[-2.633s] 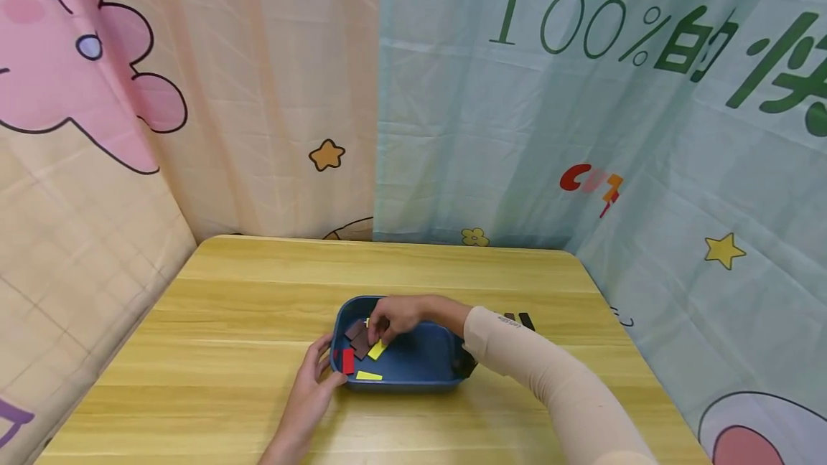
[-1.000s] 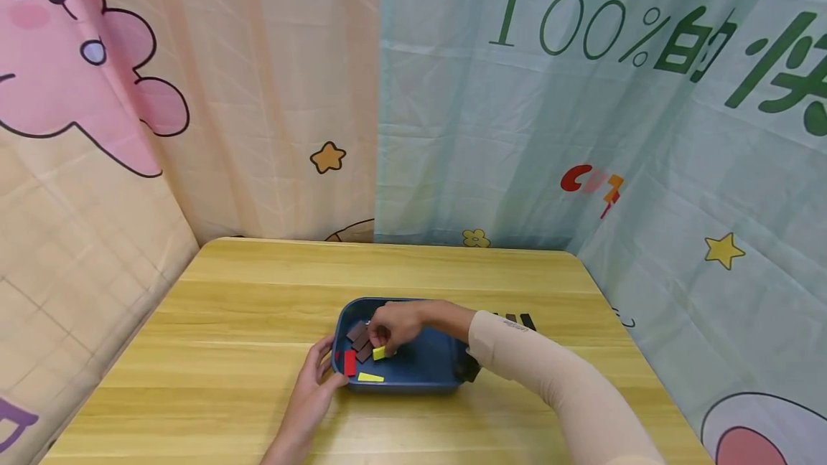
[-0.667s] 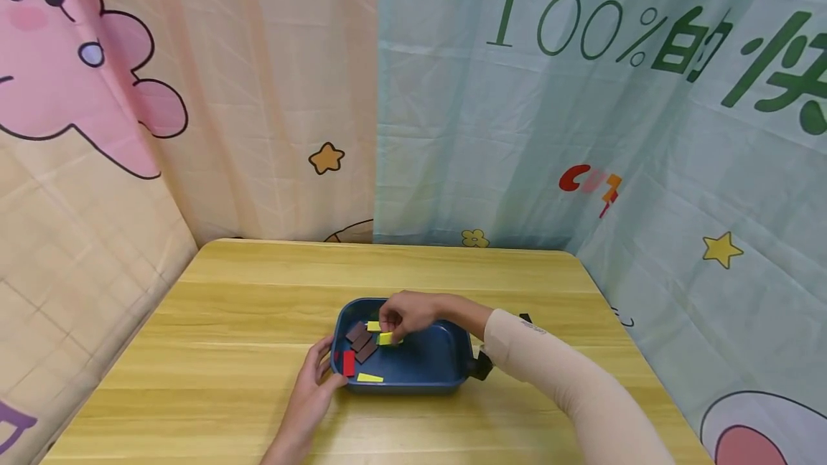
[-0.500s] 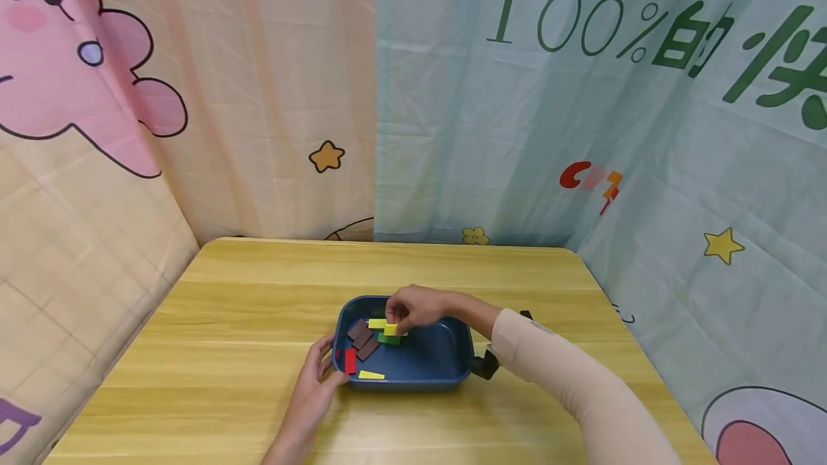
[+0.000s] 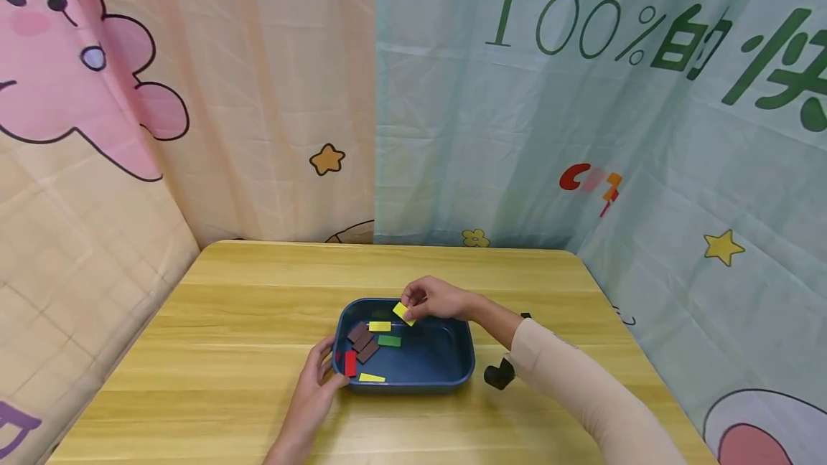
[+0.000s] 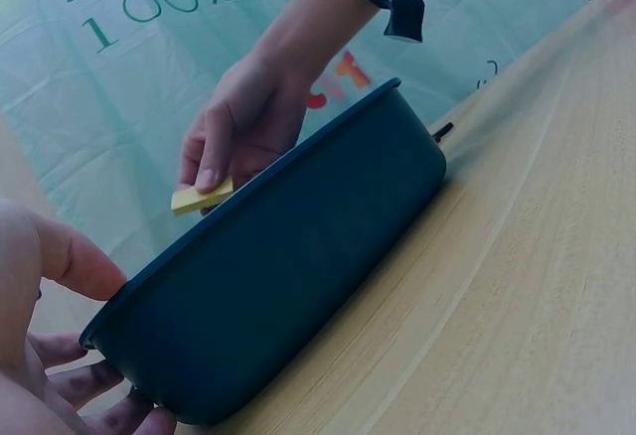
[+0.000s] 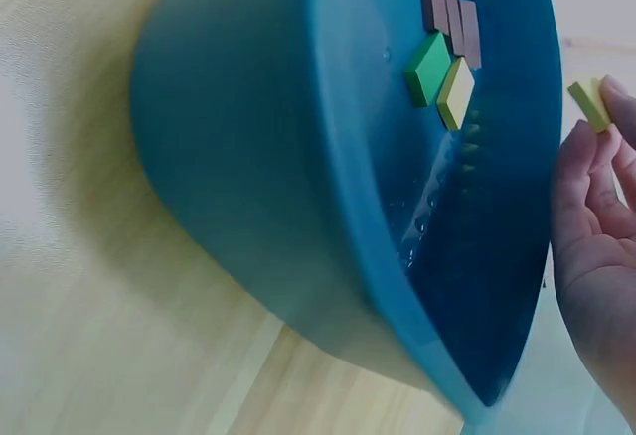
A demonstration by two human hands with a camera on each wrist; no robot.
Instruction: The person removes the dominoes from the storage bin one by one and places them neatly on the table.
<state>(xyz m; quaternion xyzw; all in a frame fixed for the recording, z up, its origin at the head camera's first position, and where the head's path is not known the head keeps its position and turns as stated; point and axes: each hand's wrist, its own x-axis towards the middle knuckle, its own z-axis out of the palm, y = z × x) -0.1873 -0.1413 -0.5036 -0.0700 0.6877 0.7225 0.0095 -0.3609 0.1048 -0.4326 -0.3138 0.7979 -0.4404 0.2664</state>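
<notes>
A blue plastic basin stands on the table with small flat blocks lying in its left part. My left hand grips its left end, thumb at the rim and fingers against the outer wall, as the left wrist view shows. Over the far rim, my right hand pinches a yellow block between thumb and fingers. Inside lie a green block, a second yellow block, several brown blocks, a red block and a third yellow block by the near wall.
The wooden table has fabric hangings around it. Behind the right forearm a black piece shows on the tabletop, partly hidden. A black device is worn on the right wrist.
My right hand has lifted a yellow block out from among the others and moved it up and right to the far rim. This uncovers the green block. My left hand stays on the basin.
</notes>
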